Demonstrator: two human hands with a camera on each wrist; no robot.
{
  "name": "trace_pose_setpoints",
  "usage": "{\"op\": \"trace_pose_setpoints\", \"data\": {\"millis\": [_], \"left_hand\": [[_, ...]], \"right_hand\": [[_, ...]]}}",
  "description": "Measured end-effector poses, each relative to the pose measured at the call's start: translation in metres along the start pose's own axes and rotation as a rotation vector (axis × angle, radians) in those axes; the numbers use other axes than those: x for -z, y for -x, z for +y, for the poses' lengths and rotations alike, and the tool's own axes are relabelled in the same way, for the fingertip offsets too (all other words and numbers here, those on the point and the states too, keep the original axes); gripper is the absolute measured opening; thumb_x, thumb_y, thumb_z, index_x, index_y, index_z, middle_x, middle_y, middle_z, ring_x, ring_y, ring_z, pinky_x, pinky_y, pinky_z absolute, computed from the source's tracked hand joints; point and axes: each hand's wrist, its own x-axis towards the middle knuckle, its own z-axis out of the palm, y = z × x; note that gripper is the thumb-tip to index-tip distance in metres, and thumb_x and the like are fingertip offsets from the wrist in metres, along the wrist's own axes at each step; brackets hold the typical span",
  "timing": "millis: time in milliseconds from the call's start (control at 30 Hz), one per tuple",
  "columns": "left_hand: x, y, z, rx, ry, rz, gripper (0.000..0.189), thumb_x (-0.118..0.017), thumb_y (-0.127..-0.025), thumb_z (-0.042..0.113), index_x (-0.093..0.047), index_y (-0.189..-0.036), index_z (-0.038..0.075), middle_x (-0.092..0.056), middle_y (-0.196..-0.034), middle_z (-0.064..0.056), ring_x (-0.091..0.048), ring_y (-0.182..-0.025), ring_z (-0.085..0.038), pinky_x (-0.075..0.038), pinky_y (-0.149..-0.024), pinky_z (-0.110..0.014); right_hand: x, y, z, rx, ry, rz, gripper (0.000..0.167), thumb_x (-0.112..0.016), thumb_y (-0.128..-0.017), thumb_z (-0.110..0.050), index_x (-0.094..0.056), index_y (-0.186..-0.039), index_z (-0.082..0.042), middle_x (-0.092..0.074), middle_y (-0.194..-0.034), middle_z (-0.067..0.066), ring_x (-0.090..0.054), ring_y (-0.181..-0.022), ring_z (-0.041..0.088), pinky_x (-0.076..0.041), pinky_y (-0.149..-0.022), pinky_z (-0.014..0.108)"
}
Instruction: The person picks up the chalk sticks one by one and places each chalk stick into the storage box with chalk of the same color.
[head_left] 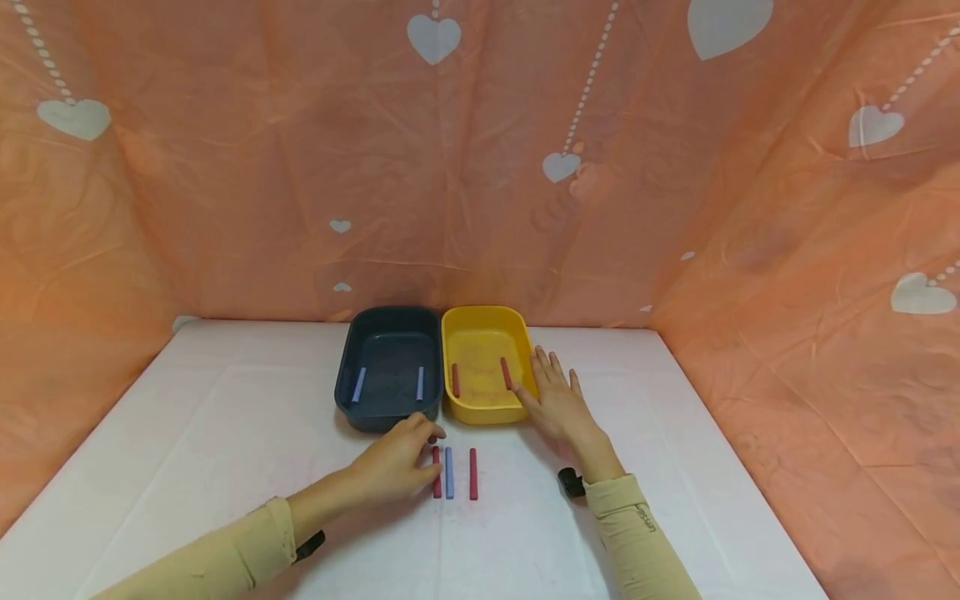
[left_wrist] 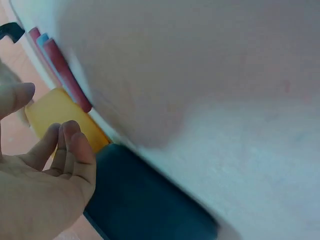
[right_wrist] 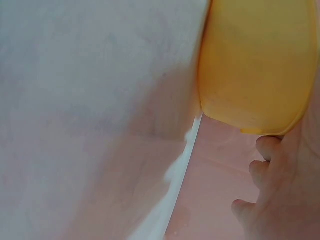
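My left hand [head_left: 401, 460] reaches over a row of chalk-like sticks, its thumb overlapping the left red stick [head_left: 437, 483]. A gap shows between thumb and bent fingers [left_wrist: 79, 147] in the left wrist view, with nothing held. A blue stick [head_left: 449, 473] and another red stick [head_left: 473, 474] lie just to the right on the table. My right hand [head_left: 561, 408] is at the right side of the yellow tray [head_left: 483, 415], fingers spread, thumb tip over the rim close to a red stick [head_left: 506, 373] inside. Another red stick [head_left: 455, 380] lies in that tray.
A dark blue tray [head_left: 392, 315] stands against the yellow one's left side and holds two blue sticks, one on the left [head_left: 359, 385] and one on the right [head_left: 420, 383]. An orange curtain with hearts [head_left: 480, 167] hangs behind the white table [head_left: 225, 433].
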Motion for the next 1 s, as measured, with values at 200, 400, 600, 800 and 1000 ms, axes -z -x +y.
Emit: {"op": "trace_pose_setpoints", "data": {"millis": [200, 400, 600, 800, 1000], "left_hand": [[-0.005, 0.005, 0.001, 0.044, -0.066, -0.012, 0.040, -0.082, -0.089, 0.022, -0.067, -0.121, 0.003, -0.057, -0.103, -0.001, -0.053, -0.091, -0.015, -0.053, -0.086, -0.042], [-0.010, 0.007, -0.001, 0.063, -0.074, -0.008, 0.043, -0.084, -0.087, 0.025, -0.068, -0.120, 0.004, -0.057, -0.104, -0.002, -0.053, -0.092, -0.016, -0.054, -0.086, -0.044], [-0.012, 0.004, -0.001, 0.078, -0.087, -0.010, 0.046, -0.086, -0.085, 0.028, -0.068, -0.120, 0.004, -0.056, -0.103, -0.001, -0.053, -0.091, -0.017, -0.055, -0.083, -0.043], [-0.012, 0.003, 0.000, 0.109, -0.085, -0.024, 0.050, -0.087, -0.083, 0.031, -0.068, -0.122, 0.004, -0.055, -0.100, 0.000, -0.052, -0.090, -0.016, -0.054, -0.081, -0.041], [-0.011, 0.001, 0.000, 0.131, -0.060, -0.030, 0.050, -0.088, -0.083, 0.031, -0.068, -0.121, 0.006, -0.055, -0.100, 0.001, -0.051, -0.089, -0.016, -0.052, -0.080, -0.040]], "right_hand": [[-0.001, 0.000, 0.001, 0.000, 0.006, -0.007, 0.078, -0.036, -0.110, -0.053, -0.013, -0.165, -0.002, -0.006, -0.174, 0.011, -0.004, -0.160, 0.034, -0.004, -0.125, 0.063], [0.000, 0.001, 0.000, -0.005, 0.007, -0.018, 0.079, -0.036, -0.110, -0.054, -0.011, -0.165, -0.004, -0.005, -0.174, 0.011, -0.002, -0.160, 0.033, -0.003, -0.125, 0.063], [0.001, 0.001, 0.000, -0.006, 0.011, -0.018, 0.079, -0.036, -0.110, -0.054, -0.011, -0.165, -0.004, -0.005, -0.174, 0.011, -0.003, -0.160, 0.033, -0.004, -0.125, 0.063], [0.001, 0.001, 0.000, 0.002, -0.001, -0.005, 0.079, -0.038, -0.110, -0.053, -0.012, -0.165, -0.003, -0.007, -0.174, 0.012, -0.005, -0.160, 0.035, -0.005, -0.124, 0.064], [0.001, 0.002, -0.001, -0.003, -0.003, -0.006, 0.079, -0.038, -0.110, -0.053, -0.011, -0.165, -0.003, -0.006, -0.174, 0.012, -0.003, -0.160, 0.034, -0.004, -0.124, 0.063]]}}
